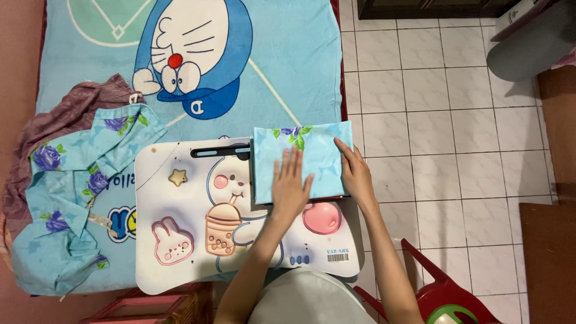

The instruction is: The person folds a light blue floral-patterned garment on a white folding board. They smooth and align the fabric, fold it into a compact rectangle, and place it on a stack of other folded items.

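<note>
Floor is laid w/ glossy white marbled square tiles (444, 138), grey grout lines. A light-blue fleece blanket with a cartoon cat print (288, 54) is spread at left. A red plastic chair (432, 288) is seen at bottom right, a dark wooden furniture edge (432, 7) at top. Lighting is even, indoor.

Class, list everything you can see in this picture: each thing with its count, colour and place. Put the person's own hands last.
folded cloth: 1, light blue with flowers, on lap desk's far right corner
lap desk: 1, white with cartoon pictures, centre
unfolded garments: a heap, blue floral and mauve, left
blanket: 1, blue cartoon print, top
floor tiles: white, right
red chair: 1, bottom right
left hand: flat on folded cloth
right hand: on cloth's right edge
</note>
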